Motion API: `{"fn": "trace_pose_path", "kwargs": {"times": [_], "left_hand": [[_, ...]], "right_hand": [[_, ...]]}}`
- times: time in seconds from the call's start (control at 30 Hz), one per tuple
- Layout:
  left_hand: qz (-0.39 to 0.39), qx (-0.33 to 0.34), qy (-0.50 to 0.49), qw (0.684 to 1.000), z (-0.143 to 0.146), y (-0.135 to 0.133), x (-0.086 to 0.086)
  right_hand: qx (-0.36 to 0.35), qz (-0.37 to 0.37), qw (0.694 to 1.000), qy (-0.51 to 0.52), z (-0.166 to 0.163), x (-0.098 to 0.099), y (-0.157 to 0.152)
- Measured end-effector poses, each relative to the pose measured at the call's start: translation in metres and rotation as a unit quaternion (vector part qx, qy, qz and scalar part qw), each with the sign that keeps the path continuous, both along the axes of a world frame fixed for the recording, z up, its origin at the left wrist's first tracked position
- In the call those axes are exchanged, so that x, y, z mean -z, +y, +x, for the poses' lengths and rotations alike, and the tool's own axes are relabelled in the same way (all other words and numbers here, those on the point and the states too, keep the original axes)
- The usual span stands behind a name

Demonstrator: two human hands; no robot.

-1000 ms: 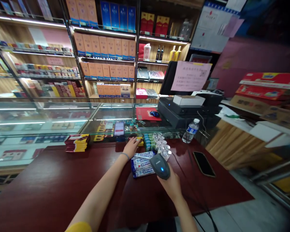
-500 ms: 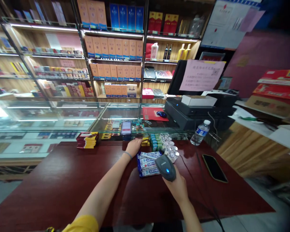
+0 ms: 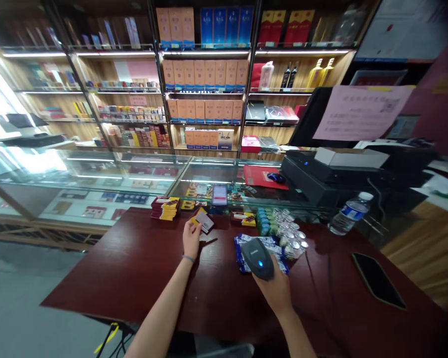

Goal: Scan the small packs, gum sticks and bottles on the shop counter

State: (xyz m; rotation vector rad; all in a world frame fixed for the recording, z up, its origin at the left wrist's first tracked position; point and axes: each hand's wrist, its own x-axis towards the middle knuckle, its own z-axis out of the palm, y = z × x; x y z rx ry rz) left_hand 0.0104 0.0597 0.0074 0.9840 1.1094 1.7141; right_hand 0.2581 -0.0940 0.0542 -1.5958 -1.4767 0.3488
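Note:
My left hand [image 3: 192, 237] pinches a flat packet [image 3: 202, 221], yellow with a pale face turned up, just above the table. To its left stands a pile of dark red and yellow packets [image 3: 165, 208]; a lower pile of similar packets [image 3: 244, 218] lies to its right. My right hand [image 3: 275, 288] is wrapped round the handle of a dark grey barcode scanner [image 3: 257, 258] with a lit blue light. Beneath the scanner, blue and white wrapped bars [image 3: 241, 248] are partly hidden. Beyond them stand green-blue packs [image 3: 264, 222] and several silver-topped small containers [image 3: 293, 233].
On the dark red table [image 3: 134, 268] a water bottle [image 3: 351, 214] and a phone [image 3: 379, 280] stand and lie at the right. A glass display counter [image 3: 142, 171] borders the far edge, with a mouse [image 3: 276, 177] on a red sheet. A dark cable crosses the table.
My left hand has moved left from the low pile, now with a packet in it. The scanner stays in my right hand, over the wrapped bars. The view has turned left.

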Motion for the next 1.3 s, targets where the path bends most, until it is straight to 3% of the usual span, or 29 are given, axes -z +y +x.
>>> {"fn": "trace_pose_path", "kwargs": {"times": [0.13, 0.33, 0.53, 0.87, 1.13, 1.3], "left_hand": [[-0.052, 0.010, -0.172, 0.984, -0.014, 0.000, 0.006], [-0.058, 0.009, -0.241, 0.969, -0.020, 0.001, 0.007], [-0.057, 0.002, -0.230, 0.971, -0.022, 0.003, 0.010], [-0.033, 0.010, -0.234, 0.972, -0.023, 0.005, 0.017], [-0.044, -0.001, -0.256, 0.966, -0.020, 0.003, 0.008], [-0.062, -0.049, -0.182, 0.980, -0.031, 0.009, -0.005]], "right_hand": [[-0.059, -0.009, 0.998, 0.008, -0.020, 0.002, 0.005], [-0.087, -0.034, 0.995, -0.038, -0.039, 0.011, 0.010], [-0.133, -0.033, 0.990, -0.044, -0.045, 0.011, 0.011], [-0.129, -0.007, 0.990, -0.053, -0.044, 0.019, 0.013], [-0.127, -0.024, 0.991, -0.034, -0.043, 0.011, 0.010], [-0.113, -0.009, 0.994, -0.007, -0.038, 0.010, 0.011]]}}
